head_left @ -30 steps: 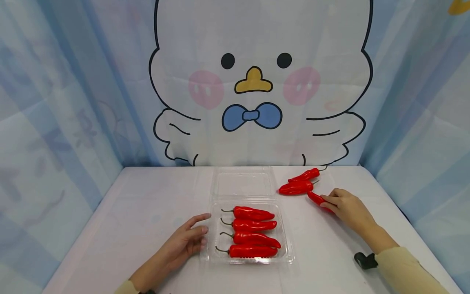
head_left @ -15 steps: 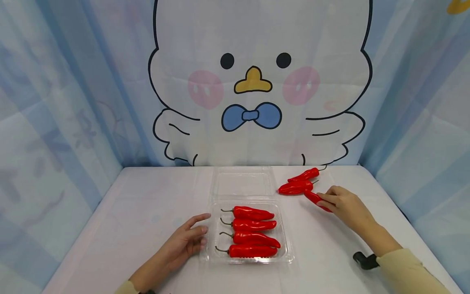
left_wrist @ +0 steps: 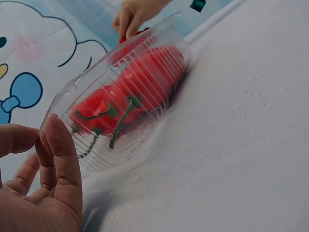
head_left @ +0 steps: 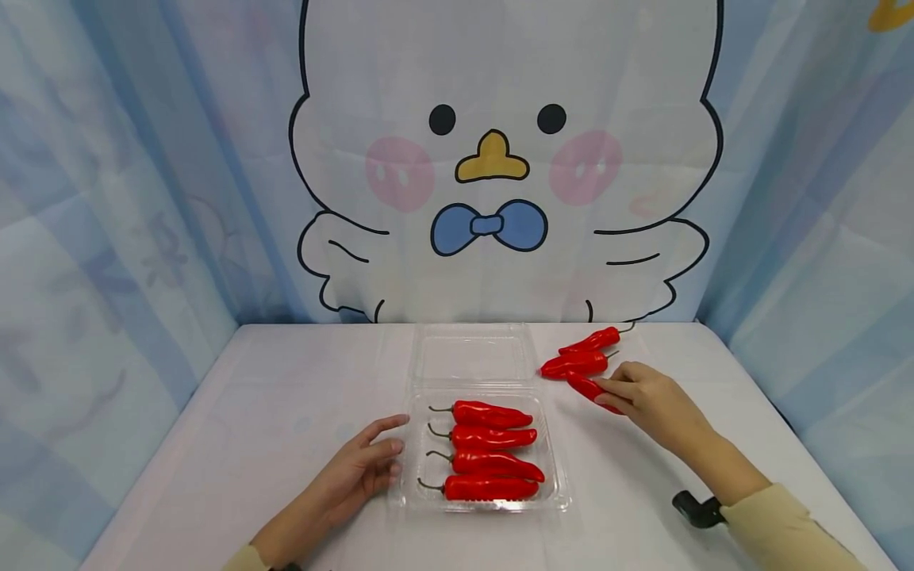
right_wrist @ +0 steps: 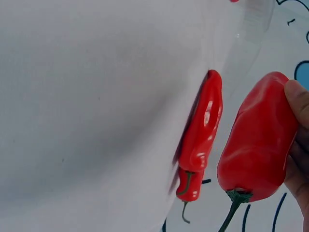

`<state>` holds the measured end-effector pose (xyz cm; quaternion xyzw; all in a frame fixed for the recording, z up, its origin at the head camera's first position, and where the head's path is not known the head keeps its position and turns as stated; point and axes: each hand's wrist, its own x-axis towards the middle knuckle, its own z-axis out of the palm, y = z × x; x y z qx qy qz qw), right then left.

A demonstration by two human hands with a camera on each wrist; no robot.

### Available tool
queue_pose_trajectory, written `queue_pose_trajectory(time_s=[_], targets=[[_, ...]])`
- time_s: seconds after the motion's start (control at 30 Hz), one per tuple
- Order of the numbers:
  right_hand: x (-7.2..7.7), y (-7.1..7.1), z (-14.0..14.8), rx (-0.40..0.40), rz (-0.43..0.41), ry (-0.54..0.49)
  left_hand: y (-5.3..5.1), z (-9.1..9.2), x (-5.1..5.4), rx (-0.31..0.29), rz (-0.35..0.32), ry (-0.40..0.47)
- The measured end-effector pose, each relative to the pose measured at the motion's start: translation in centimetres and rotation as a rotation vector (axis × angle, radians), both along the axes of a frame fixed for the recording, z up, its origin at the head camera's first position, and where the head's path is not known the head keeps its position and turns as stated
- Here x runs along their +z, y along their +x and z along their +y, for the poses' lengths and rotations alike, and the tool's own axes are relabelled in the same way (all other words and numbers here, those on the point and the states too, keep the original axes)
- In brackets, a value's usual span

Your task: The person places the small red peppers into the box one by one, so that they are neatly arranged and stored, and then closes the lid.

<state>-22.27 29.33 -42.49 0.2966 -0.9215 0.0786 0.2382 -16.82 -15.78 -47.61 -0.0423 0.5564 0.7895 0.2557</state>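
Several red peppers lie side by side in an open clear plastic box, stems to the left. Beside the box's left rim is my left hand, its fingers loosely bent and the fingertips at the rim; the left wrist view shows them touching the clear wall. My right hand pinches a red pepper between thumb and fingers. In the right wrist view this pepper is held above the table, green stem pointing down.
Two more red peppers, a nearer one and a farther one, lie on the white table right of the box lid. A printed cloth stands behind, with blue curtains at both sides.
My right hand has moved left toward the box, carrying the pinched pepper with it. The left hand, the box and the other peppers have stayed in place.
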Motion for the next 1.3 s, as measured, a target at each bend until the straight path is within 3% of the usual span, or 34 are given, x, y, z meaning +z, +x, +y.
queue_pose_trajectory(time_s=[0.6, 0.93, 1.3], targets=[[1.7, 1.6, -4.2, 0.203, 0.029, -0.022, 0.1, 0.2, 0.2, 0.000, 0.009, 0.008], [1.9, 2.9, -6.7, 0.274, -0.164, -0.062, 0.1, 0.1, 0.0, -0.001, 0.007, 0.005], [2.4, 4.4, -9.9, 0.352, -0.248, -0.025, 0.0, 0.2, 0.1, 0.009, -0.022, -0.025]])
